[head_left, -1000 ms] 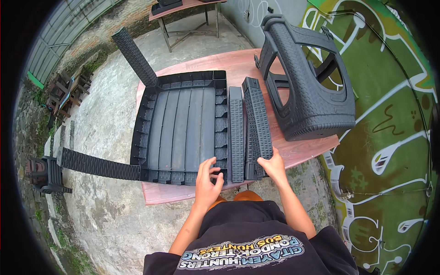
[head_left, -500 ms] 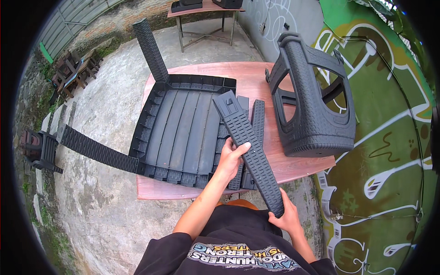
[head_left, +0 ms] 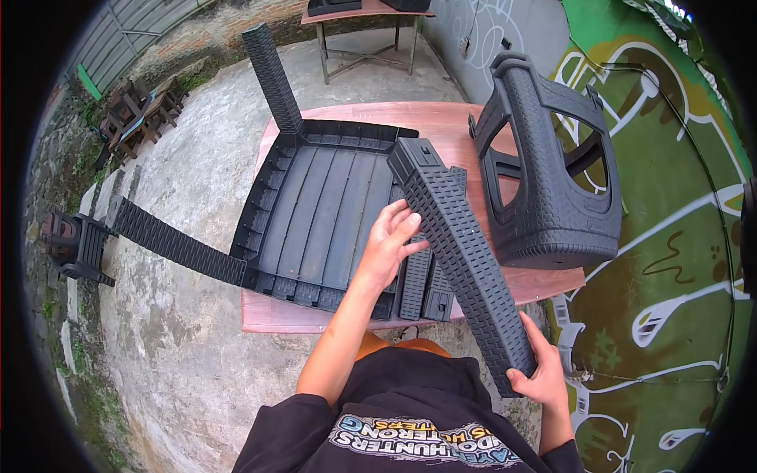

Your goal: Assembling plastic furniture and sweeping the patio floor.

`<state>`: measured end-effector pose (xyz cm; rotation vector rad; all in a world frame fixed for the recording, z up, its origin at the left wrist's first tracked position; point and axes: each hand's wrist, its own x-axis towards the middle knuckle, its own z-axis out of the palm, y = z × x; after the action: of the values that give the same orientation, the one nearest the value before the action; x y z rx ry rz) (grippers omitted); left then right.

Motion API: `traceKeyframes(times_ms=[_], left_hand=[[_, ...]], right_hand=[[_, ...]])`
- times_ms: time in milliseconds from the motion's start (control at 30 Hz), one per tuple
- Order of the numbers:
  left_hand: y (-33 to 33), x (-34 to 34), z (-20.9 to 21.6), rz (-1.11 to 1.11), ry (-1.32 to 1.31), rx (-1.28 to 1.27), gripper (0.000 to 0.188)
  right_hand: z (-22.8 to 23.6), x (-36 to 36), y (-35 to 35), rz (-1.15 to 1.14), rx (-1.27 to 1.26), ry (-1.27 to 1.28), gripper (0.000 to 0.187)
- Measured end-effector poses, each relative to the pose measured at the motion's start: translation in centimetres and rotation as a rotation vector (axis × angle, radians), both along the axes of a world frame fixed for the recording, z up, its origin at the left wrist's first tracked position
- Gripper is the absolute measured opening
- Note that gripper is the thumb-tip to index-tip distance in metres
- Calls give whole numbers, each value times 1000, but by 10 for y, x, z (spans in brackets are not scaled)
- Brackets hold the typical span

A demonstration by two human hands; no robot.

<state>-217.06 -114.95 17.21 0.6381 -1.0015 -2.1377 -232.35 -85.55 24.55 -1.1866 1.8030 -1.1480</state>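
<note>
My right hand (head_left: 544,377) grips the near end of a long black plastic leg (head_left: 461,252) with a woven pattern, held slanted over the table. My left hand (head_left: 390,244) rests with spread fingers against the leg's left side, partway up. Beneath lies an upturned black plastic tabletop (head_left: 319,209) with two legs fitted, one leg (head_left: 272,75) pointing away from me and another leg (head_left: 177,243) jutting left past the table edge. Two more loose legs (head_left: 426,280) lie on the tabletop's right side, partly hidden by the held leg.
A reddish wooden table (head_left: 441,122) carries the parts. A black woven-pattern plastic chair body (head_left: 552,173) stands on its right side. A painted wall (head_left: 678,221) runs along the right. Concrete floor (head_left: 158,331) spreads to the left, with dark furniture parts (head_left: 75,244) and a farther table (head_left: 367,16).
One second ago both hands lay on the legs flat on the tabletop. My right hand has since lifted one leg and drawn its near end toward me; my left hand now steadies it.
</note>
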Motion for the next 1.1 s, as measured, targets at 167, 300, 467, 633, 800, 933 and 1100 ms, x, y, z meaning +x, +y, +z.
traceKeyframes(times_ms=[167,300,467,633,800,933,1100], left_hand=[[-6,9,12,233,-327,-548,86],[-9,20,26,81,48,-162,95],[-2,-7,29,-5,169,78,98],[0,-49,33,-64,158,-290,101],[-44,-64,45,118,-741,-1058,104],[-98,-70,42,469,-771,-1209,98],[-167,-95,28,612,-698,-1243,81]], right_hand=[[60,-7,-22,96,38,206,86],[113,-22,-47,260,22,958,81],[176,-48,-90,424,-32,1179,73],[227,-54,-148,435,52,1099,69],[253,-48,-221,426,244,1070,69],[254,-34,-287,442,171,1126,69],[250,-26,-367,524,281,1224,67]])
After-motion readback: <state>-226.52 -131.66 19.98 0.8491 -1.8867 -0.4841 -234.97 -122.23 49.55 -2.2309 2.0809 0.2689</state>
